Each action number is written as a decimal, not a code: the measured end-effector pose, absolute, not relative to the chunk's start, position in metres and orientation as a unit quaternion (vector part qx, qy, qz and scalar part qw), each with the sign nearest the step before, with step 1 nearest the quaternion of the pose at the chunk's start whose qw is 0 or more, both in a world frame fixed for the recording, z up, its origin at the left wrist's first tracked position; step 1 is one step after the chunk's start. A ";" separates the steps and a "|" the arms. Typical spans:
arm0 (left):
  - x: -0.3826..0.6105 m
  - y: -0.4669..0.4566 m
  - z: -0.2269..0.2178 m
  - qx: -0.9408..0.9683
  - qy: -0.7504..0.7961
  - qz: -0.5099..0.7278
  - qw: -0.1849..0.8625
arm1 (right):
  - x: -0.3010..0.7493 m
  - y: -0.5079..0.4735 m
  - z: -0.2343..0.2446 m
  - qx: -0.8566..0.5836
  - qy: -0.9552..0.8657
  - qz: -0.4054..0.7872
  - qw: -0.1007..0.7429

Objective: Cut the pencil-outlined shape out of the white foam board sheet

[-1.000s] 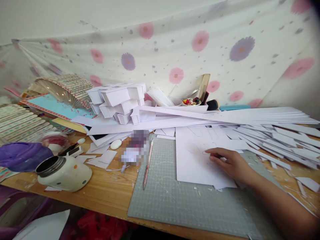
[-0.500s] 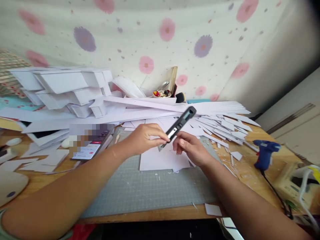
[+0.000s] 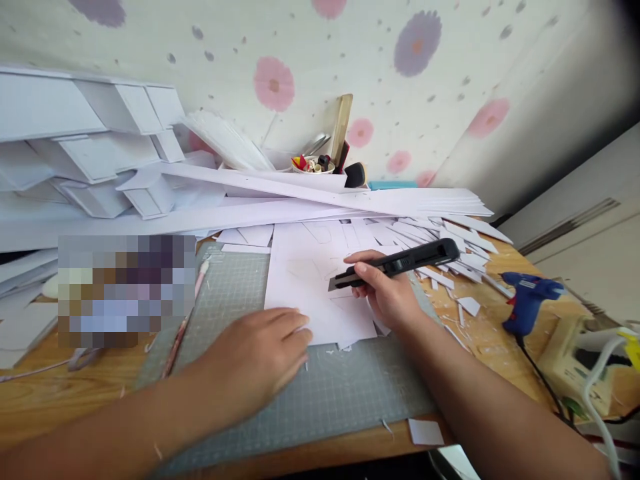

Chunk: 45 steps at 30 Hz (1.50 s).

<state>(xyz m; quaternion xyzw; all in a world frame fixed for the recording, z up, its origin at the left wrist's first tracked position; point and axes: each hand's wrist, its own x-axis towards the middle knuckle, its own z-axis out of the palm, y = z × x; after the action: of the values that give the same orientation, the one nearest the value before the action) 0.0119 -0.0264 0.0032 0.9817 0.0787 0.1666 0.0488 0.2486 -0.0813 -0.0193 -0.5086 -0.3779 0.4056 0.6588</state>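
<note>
1. The wooden counter (image 3: 500, 347) carries a grey cutting mat (image 3: 310, 387), with stacks of white folded boxes (image 3: 95, 153) and long card strips (image 3: 320, 200) piled behind it against a flowered cloth.
2. A white card sheet (image 3: 310, 280) lies flat on the mat, faint pencil outlines on it, its near edge just beside the left hand.
3. The left hand (image 3: 255, 353) rests palm down, fingers spread and released, pressing the sheet's near corner against the mat.
4. The right hand (image 3: 390, 293) has its fingers clenched around a black utility knife (image 3: 400, 263), held nearly level just above the sheet, blade end toward the left (whether the blade is extended cannot be told).
5. A blue glue gun (image 3: 525, 297) lies to the right, its cord trailing toward the counter edge.
6. Card offcuts (image 3: 465, 307) litter the wood, and a pencil (image 3: 185, 320) lies along the mat's left edge.
7. Risks, as I judge them: the left fingertips lie close to any cut line, so a slipping blade could reach them; a lightly pinned sheet could shift; loose scraps under it could deflect the cut.
</note>
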 end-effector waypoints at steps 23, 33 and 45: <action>0.005 -0.022 -0.035 0.988 0.064 0.141 -0.020 | 0.255 -0.095 -0.003 -0.637 -0.564 0.234 0.470; 0.005 -0.020 -0.026 0.988 0.051 0.138 -0.037 | 0.256 -0.108 -0.029 -0.663 -0.560 0.202 0.453; 0.004 -0.020 -0.030 0.983 0.055 0.175 -0.014 | 0.256 -0.105 -0.031 -0.657 -0.596 0.178 0.425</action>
<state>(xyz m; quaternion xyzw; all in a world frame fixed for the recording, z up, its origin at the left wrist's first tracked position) 0.0042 -0.0200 -0.0302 0.9829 0.0550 0.1750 -0.0135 0.2560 -0.1050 -0.0307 -0.6571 -0.5962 0.1783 0.4253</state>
